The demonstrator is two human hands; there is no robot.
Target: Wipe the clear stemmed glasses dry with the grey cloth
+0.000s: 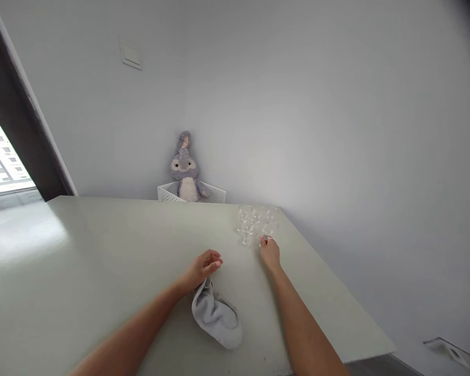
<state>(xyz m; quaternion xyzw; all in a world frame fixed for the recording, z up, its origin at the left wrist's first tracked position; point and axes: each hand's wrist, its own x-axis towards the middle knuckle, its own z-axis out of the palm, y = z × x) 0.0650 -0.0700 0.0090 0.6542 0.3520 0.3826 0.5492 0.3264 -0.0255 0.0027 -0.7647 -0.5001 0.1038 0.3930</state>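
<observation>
A pair of bare hands worked across a pale table in the corner of a grey-walled room, seen from above. The right hand, stretched out to about 2 o'clock from the left, had a narrow grip, thumb and fingertips pinched together on a glass at the near side of a small cluster; whether they met its stem or its foot could not be told. The other glasses, clear and footed, stood close together from 9 to 12 o'clock of that one, near the table's far right corner, their outlines overlapping too much for a sure count. The left hand hung over the table with its fingers bent and the thumb a little apart from them; the cloth, light grey and rumpled, touched its underside and trailed toward 5 o'clock, though whether the lower fingers gripped it could not be told. Beyond the far edge, just short of 12 o'clock from the left hand, a grey plush toy sat upright in a white basket. A switch was on the wall at 11 o'clock from the toy, and a dark frame slanted beside a bright window at 10 o'clock from the left hand.
</observation>
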